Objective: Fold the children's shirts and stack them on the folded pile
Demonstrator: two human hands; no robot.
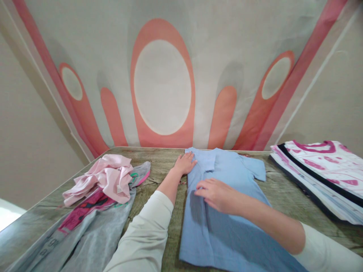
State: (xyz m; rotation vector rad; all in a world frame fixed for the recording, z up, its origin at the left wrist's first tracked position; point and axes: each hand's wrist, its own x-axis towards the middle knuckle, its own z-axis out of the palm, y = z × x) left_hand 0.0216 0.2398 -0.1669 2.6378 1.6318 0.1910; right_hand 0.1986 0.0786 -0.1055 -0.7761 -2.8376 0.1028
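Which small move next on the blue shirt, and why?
Probably bring the right hand to the outspread sleeve and fold that side inward: the blue shirt already has its picture-left side turned in, sleeve included, and the left hand rests at its upper left corner.

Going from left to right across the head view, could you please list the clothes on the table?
Untidy heap of pink and grey garments, light blue fabric shirt, folded stack topped with a white and pink printed garment.
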